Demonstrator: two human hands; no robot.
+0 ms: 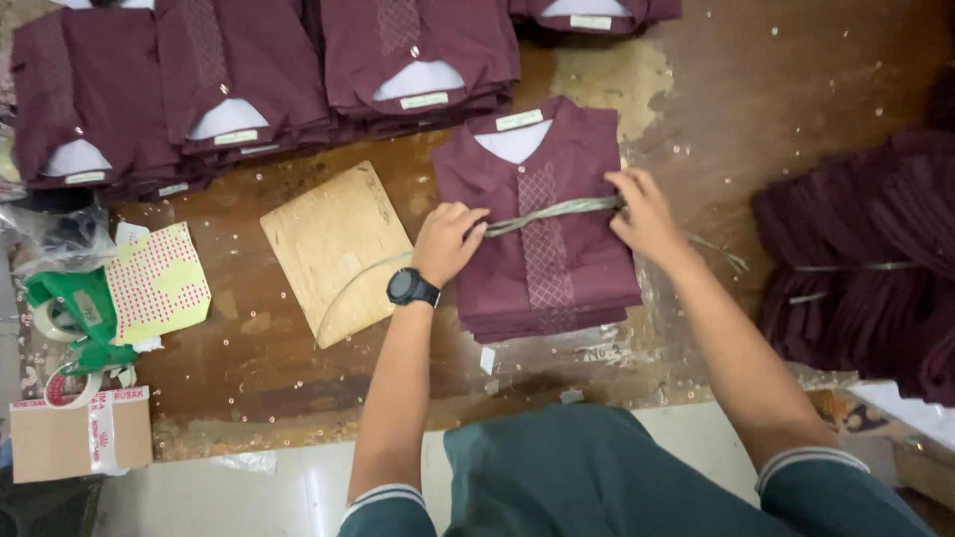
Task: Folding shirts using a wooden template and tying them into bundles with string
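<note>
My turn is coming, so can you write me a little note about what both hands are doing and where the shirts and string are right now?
Left hand: fingers closed on the grey string, pulling it across the stack of folded maroon shirts.
Right hand: fingers gripping the same string at the stack's right edge.
Things: the stack lies mid-table; a wooden board sits just left of it. More folded shirts line the far edge, and already tied bundles lie at the right.
Done: string is laid over the stack.
Left: no knot shows yet, so the tying seems unfinished.
</note>
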